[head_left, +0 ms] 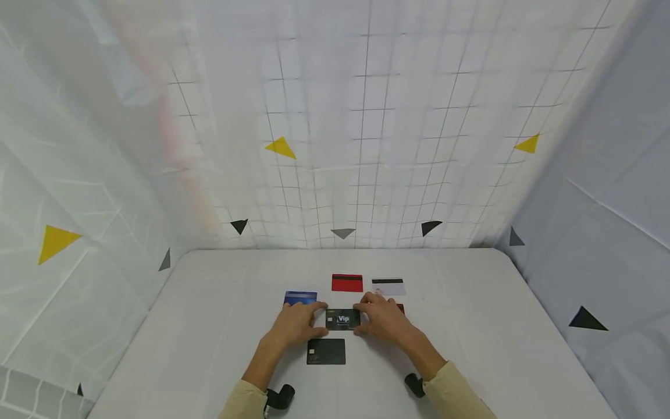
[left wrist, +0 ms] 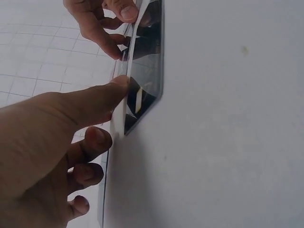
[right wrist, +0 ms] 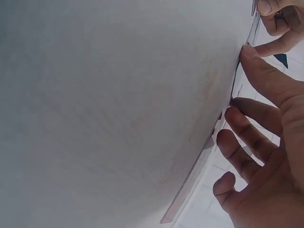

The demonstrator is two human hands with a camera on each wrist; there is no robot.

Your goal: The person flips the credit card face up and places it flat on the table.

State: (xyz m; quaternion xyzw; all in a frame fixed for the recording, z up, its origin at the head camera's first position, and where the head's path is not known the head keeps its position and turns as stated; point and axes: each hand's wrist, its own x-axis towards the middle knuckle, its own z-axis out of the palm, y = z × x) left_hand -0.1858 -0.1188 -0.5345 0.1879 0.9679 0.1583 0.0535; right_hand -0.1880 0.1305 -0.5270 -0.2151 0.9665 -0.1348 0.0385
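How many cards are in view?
6: blue card, left; red card and whitish card, back; Vip card between left hand and right hand; black card, nearest the person; sixth card, mostly hidden by right hand. More could be hidden.

Between the left hand and right hand, the held card is showing black with white "Vip" lettering. On the grip's near side, a second card is showing black with gold lettering. Beyond the grip, a red card and a white card are each bearing a dark stripe; beyond the left fingers, a blue card is showing.
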